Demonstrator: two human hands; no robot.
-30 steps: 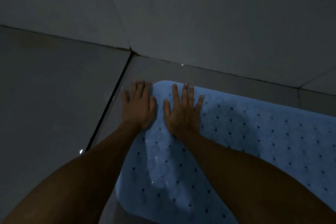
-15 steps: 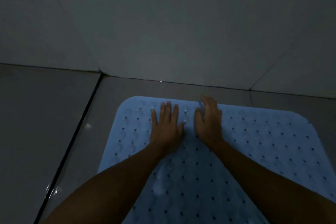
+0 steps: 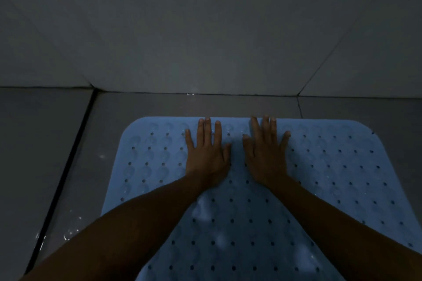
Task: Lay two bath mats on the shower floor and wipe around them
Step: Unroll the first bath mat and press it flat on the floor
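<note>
Pretty dim feed on my end, everything's grey-blue and a bit noisy. The blue bath mat (image 3: 319,166) is the brightest thing I get, with a few pale patches near the bottom. Both forearms read almost black. Tiny wet glints sparkle on the floor tile (image 3: 75,189) at left. Grout lines bend toward the corners, typical wide-angle warp. Focus looks soft overall.

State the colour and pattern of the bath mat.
Light blue bath mat, dotted with rows of small dark holes; head view.
</note>
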